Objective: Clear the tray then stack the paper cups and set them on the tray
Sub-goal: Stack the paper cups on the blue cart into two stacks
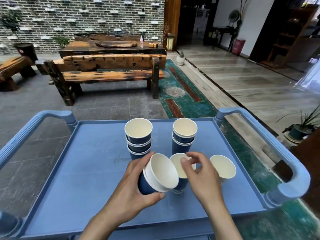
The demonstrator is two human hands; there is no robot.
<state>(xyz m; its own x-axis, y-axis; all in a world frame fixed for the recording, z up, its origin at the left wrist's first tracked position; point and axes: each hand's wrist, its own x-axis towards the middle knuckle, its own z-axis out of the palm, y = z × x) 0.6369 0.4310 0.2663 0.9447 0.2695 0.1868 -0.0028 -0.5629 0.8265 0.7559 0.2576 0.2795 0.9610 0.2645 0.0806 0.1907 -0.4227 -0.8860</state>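
Note:
On the blue cart tray (90,167) stand two stacks of dark blue paper cups with white insides: a left stack (138,137) and a right stack (184,135). My left hand (131,187) grips a short nested stack of cups (158,175), tilted with its mouth facing right and up. My right hand (202,174) pinches the rim of a single cup (179,167) standing in the middle of the tray. Another single cup (223,166) stands upright just right of that hand.
The tray has raised edges and blue handles at the left (26,129) and right (280,148). Beyond the cart are a wooden bench (107,71), a dark wooden table, a green rug (183,101) and a potted plant (301,129) at the right.

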